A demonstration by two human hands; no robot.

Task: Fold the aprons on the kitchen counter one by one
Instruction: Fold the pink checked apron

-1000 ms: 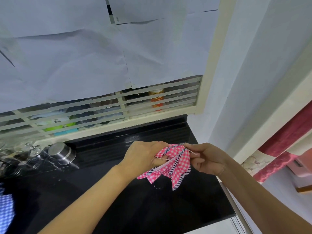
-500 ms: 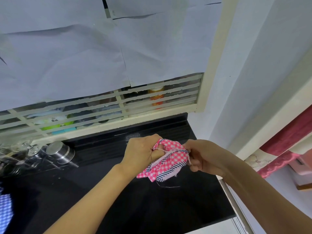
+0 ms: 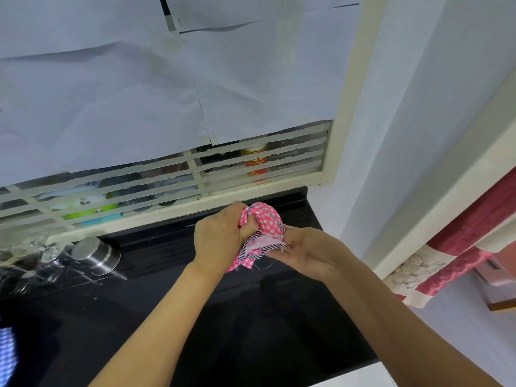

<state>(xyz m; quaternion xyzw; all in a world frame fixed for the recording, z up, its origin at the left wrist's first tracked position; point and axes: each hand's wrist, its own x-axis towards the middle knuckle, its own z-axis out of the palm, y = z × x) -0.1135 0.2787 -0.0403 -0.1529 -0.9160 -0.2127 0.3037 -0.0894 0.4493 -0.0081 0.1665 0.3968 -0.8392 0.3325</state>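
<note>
One blue checked cloth (image 3: 7,350) is cut off at the near left edge of the black desk (image 3: 251,331). Farther in, just above the desk, two hands hold one pink checked apron (image 3: 266,226) bunched between them. The left hand (image 3: 216,237) clenches its upper part, and the right hand (image 3: 304,251) cups the striped lower edge and seems to pinch it. Farther left stands one steel cup (image 3: 93,254) beside blurred glassware (image 3: 33,247), too indistinct to count. Behind is one window grille (image 3: 195,174), mostly papered over.
</note>
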